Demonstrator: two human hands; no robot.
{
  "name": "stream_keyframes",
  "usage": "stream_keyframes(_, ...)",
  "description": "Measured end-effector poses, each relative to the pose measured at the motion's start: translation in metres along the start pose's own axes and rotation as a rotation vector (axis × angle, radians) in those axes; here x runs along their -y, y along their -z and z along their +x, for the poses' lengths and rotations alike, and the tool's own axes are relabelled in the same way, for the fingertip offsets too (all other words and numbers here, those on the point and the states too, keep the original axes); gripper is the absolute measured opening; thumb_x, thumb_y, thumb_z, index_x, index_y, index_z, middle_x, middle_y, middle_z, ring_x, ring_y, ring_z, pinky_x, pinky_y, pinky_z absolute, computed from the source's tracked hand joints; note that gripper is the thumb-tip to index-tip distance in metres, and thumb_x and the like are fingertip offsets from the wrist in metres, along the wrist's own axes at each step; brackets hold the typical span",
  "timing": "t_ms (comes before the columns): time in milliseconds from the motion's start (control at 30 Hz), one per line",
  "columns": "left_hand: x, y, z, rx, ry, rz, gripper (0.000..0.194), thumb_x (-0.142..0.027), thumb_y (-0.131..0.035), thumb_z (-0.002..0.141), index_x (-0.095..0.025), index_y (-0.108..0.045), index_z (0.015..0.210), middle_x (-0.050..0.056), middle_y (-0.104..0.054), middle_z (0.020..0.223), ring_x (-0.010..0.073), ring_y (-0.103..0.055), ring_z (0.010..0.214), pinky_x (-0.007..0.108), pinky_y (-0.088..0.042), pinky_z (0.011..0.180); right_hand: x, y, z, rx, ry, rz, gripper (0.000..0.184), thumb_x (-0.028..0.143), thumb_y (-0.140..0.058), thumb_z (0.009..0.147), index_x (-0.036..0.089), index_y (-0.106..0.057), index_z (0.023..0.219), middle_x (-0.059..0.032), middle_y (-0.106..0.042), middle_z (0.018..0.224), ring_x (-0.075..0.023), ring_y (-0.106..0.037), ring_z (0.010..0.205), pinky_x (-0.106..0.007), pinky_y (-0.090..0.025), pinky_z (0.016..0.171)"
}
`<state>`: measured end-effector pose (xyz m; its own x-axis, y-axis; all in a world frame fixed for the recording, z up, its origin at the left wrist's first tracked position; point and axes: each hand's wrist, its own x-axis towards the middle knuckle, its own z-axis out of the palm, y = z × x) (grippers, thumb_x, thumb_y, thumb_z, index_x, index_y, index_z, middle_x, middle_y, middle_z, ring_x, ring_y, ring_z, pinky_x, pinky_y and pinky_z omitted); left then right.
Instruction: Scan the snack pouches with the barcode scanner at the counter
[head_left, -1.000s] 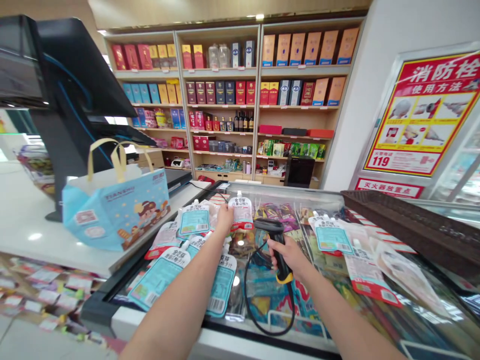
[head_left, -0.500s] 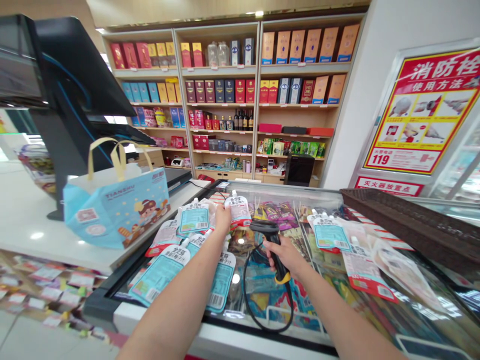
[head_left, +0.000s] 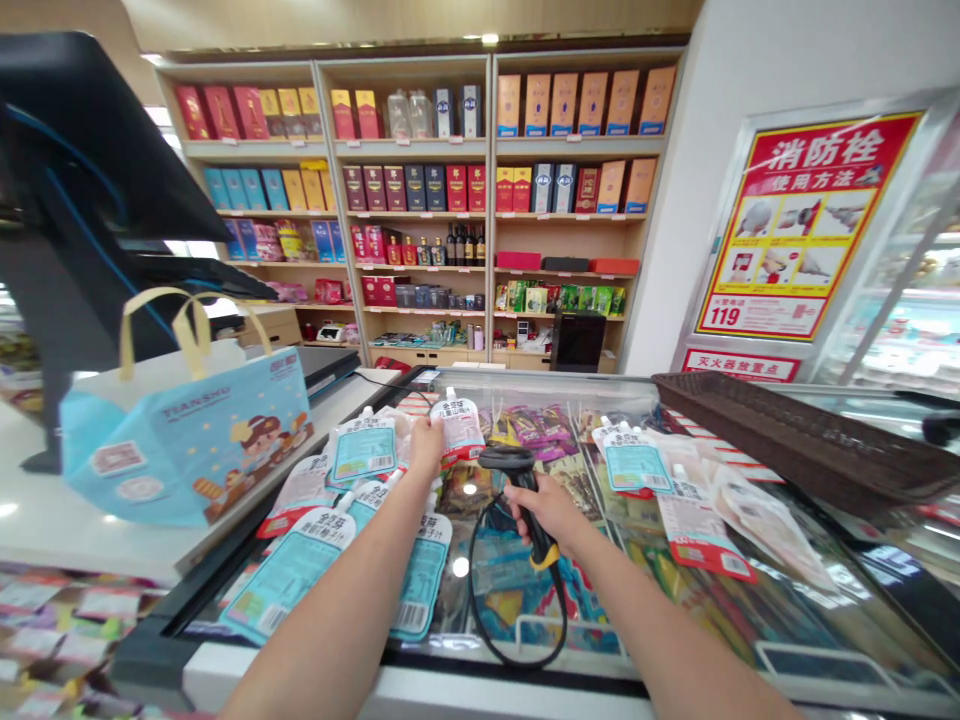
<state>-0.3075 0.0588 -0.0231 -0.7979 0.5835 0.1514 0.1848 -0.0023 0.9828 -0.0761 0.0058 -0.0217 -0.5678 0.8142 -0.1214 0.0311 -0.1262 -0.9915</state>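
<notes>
My left hand [head_left: 426, 446] is closed on the edge of a red-and-white drink pouch [head_left: 459, 428] with a white spout cap. In my right hand [head_left: 546, 506] is a black-and-yellow barcode scanner [head_left: 517, 470], its head turned toward that pouch and its cable looping down. Under and beside my left forearm lie several blue-and-white spouted pouches [head_left: 289, 570], overlapping one another on the glass top of the freezer [head_left: 592, 625]. To the right of the scanner, a second group holds a blue pouch [head_left: 637, 467], a red-and-white pouch [head_left: 697, 525] and a clear plastic package [head_left: 765, 515].
A light-blue shopping bag [head_left: 187, 430] with yellow handles stands on the white counter [head_left: 45, 500] at left, beside a black checkout monitor [head_left: 105, 150]. A brown woven basket [head_left: 795, 440] rests across the freezer's right back. Shelves of boxed bottles [head_left: 420, 190] line the wall.
The view has turned slightly right, so everything sits a bit further left. My left hand stays on the red-and-white pouch and my right hand still grips the scanner.
</notes>
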Motion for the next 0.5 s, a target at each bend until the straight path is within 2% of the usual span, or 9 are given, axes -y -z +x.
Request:
stream_keyframes(133, -0.009, -0.013, -0.013, 0.109, 0.057, -0.099, 0.007, -0.019, -0.052, 0.072, -0.019, -0.051, 0.066, -0.001, -0.052, 0.057, 0.0157, -0.055, 0.059, 0.026, -0.046, 0.058, 0.008, 0.009, -0.002, -0.024, 0.001, 0.057, 0.033, 0.045, -0.07, 0.065, 0.018, -0.052, 0.068, 0.0062, -0.052, 0.045, -0.0084, -0.047, 0.036, -0.022, -0.043, 0.037)
stream_keyframes(233, -0.02, -0.036, -0.034, 0.212, 0.113, -0.192, 0.005, -0.015, -0.05, 0.073, -0.017, -0.052, 0.069, -0.002, -0.053, 0.058, 0.0127, -0.054, 0.055, 0.025, -0.046, 0.058, 0.016, 0.029, -0.012, -0.061, 0.009, 0.104, 0.034, 0.046, -0.069, 0.068, 0.017, -0.052, 0.064, 0.0048, -0.052, 0.042, -0.0081, -0.047, 0.035, -0.022, -0.044, 0.038)
stream_keyframes(400, -0.042, -0.1, -0.087, 0.435, 0.21, -0.239, 0.009, -0.011, -0.046, 0.077, -0.016, -0.054, 0.076, -0.002, -0.055, 0.057, 0.0126, -0.055, 0.052, 0.026, -0.047, 0.058, 0.023, 0.08, -0.044, -0.205, 0.041, 0.183, 0.034, 0.044, -0.073, 0.067, 0.018, -0.051, 0.067, 0.0058, -0.053, 0.046, -0.0081, -0.048, 0.036, -0.021, -0.044, 0.037)
stream_keyframes(500, -0.05, -0.146, -0.125, 0.512, 0.138, -0.109, 0.011, -0.01, -0.046, 0.078, -0.014, -0.057, 0.077, 0.001, -0.058, 0.061, 0.0141, -0.057, 0.058, 0.026, -0.046, 0.059, 0.021, 0.112, -0.067, -0.315, 0.068, 0.191, 0.033, 0.043, -0.072, 0.068, 0.018, -0.05, 0.066, 0.0056, -0.053, 0.046, -0.0079, -0.048, 0.036, -0.021, -0.043, 0.037)
